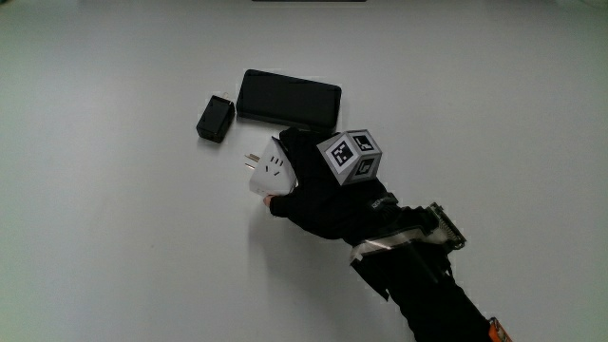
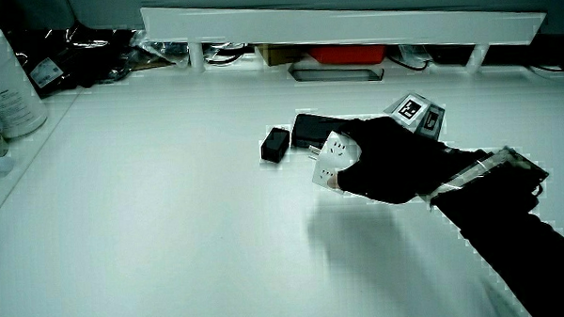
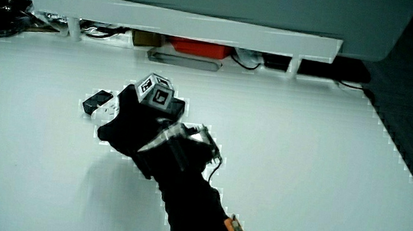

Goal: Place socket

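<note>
The white table fills the main view and carries everything else. In both side views a low partition runs along the table's edge farthest from the person, with cables and a red box under it. In a side view a white tub stands at the table's edge, well apart from the other things.

The forearm, in a black sleeve, reaches in from the person's side. The hand lies low over the table, its patterned cube on its back, tilted. The fingers are curled around the socket, holding it; a fingertip shows at the socket's edge nearer the person.

The socket is white, with its holed face upward and its metal prongs pointing away from the hand toward open table. It sits at or just above the tabletop; I cannot tell whether it touches. A side view shows its holed face too.

A flat black slab lies just beside the hand, farther from the person than the socket. A small black block lies just beside the slab's short end, apart from it, and near the socket's prongs. In a side view the block peeks out by the glove.
</note>
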Demonstrator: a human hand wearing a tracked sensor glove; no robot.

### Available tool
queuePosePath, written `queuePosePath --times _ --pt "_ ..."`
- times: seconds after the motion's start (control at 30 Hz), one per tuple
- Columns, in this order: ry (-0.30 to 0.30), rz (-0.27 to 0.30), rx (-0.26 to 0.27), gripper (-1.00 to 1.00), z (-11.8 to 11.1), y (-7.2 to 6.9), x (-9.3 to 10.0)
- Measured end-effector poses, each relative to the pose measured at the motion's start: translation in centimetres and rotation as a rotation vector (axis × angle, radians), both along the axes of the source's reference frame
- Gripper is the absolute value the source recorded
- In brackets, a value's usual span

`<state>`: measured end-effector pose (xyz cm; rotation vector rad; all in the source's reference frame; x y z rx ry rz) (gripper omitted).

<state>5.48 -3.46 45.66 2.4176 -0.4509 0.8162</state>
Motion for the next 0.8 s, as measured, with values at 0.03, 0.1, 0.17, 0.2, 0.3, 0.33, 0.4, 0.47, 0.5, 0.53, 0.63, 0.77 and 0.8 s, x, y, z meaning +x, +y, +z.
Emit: queuePosePath --times 0.03,0.1,0.17,0.2,0.3,0.33,0.4,0.47,0.5,0.53,0.63,0.77,0.8 --pt "0.014 -0.004 -0.005 0.00 0.7 -0.1 -0.1" --pt "-0.006 0.001 -0.055 0.00 1.5 -0.4 -0.4" --pt "-0.003 0.003 -0.074 0.00 2.1 -0.6 -0.5" --pt "0.004 0.002 -0.080 0.00 2.3 -0.6 -0.6" --pt "0.030 0.006 -0.091 0.00 3.5 -0.5 -0.7" --pt "0.023 0.003 -0.100 0.00 3.8 -0.5 -0.7" --pt "0.044 -0.001 -0.112 0.00 4.6 -0.5 -0.9" --pt "0.048 -0.008 -0.143 0.00 5.4 -0.5 -0.9" --pt "0.050 -0.007 -0.146 0.00 5.5 -0.5 -0.9" --pt "0.056 -0.002 -0.143 0.00 5.4 -0.4 -0.9" --pt "0.043 0.005 -0.159 0.00 6.0 -0.4 -0.7" --pt "0.070 0.002 -0.159 0.00 5.9 -0.5 -1.0" --pt "0.059 -0.003 -0.162 0.00 5.9 -0.5 -1.0"
